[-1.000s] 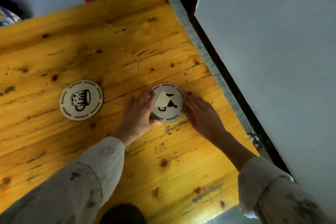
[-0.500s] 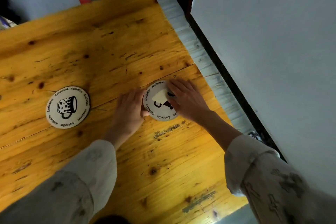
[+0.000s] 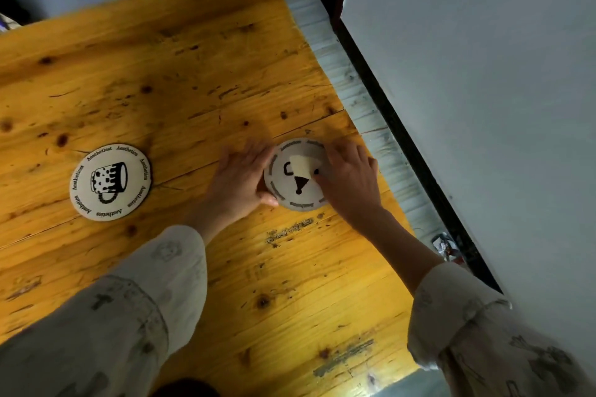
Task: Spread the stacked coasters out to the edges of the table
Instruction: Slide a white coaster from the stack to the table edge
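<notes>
Coasters, round pale card, stacked (image 3: 296, 176) right of centre on yellow pine worktop (image 3: 193, 74), near its right edge. Left hand (image 3: 240, 182) spread against rim; right hand (image 3: 350, 176) flat on top. I'd worry several slide together, or overshoot.

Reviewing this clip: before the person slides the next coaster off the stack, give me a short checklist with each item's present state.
1. Left hand braces the stack's left side: ok, thumb and fingers against its rim.
2. Right hand on the top coaster: ok, fingers rest on its right part.
3. More coasters under the top one: cannot tell, no edge of the stack shows clearly.
4. Mug coaster already set apart: ok, lying flat and alone to the left.
5. Room toward the table's right edge: not ok, the stack already sits close to it.
6. Bare table beyond the stack: ok, nothing lies on it.
</notes>
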